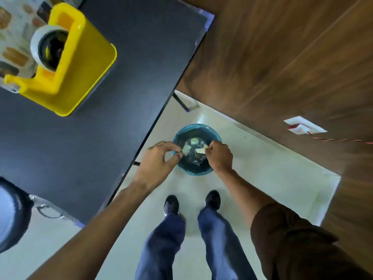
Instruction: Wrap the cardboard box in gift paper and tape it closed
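Both my hands hover over a blue waste bin (216, 136) on the floor. My left hand (159, 160) pinches a small pale scrap of paper or tape (185, 148) between thumb and forefinger. My right hand (219, 155) pinches another pale scrap (200, 150). On the black table a yellow tape dispenser (80, 63) holds a roll of clear tape (43, 47). Patterned gift paper (14, 31) shows at the table's far left edge behind the dispenser. The cardboard box itself is not visible.
The black table (121, 98) fills the left side, its edge running diagonally beside the bin. A wooden wall (282, 67) with a white socket and red cable (304, 127) stands right. My feet (191, 203) stand on the pale floor. A dark round object (12, 215) sits at lower left.
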